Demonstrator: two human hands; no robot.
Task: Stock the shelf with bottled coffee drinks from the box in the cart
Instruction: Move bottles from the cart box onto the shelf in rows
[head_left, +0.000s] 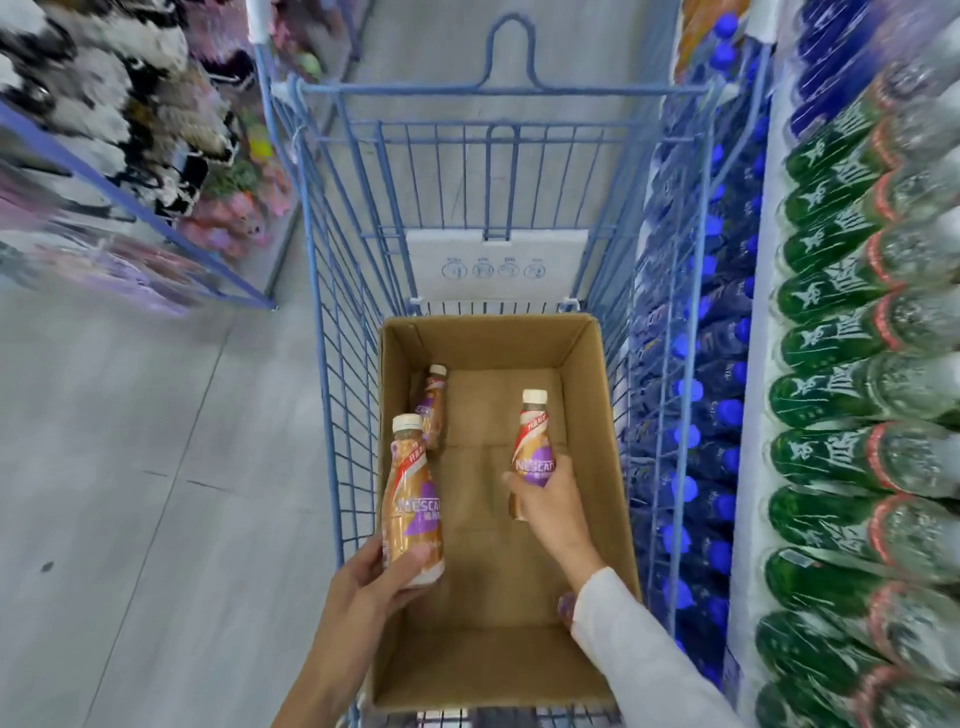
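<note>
An open cardboard box (488, 332) sits in a blue wire cart (332, 322). My left hand (363, 587) grips the base of an orange and purple coffee bottle (413, 499) with a white cap, held upright at the box's left wall. My right hand (550, 504) is inside the box, closed around the lower half of a second coffee bottle (532, 441). A third bottle (432, 410) leans in the box's far left corner. Part of another bottle (566, 608) peeks out beside my right sleeve.
Shelves on the right hold rows of blue-capped bottles (696, 415) and green-labelled bottles (831, 395), close against the cart's right side. Fluffy and colourful goods (130, 130) fill a rack on the left. Grey aisle floor (130, 493) stretches left of the cart.
</note>
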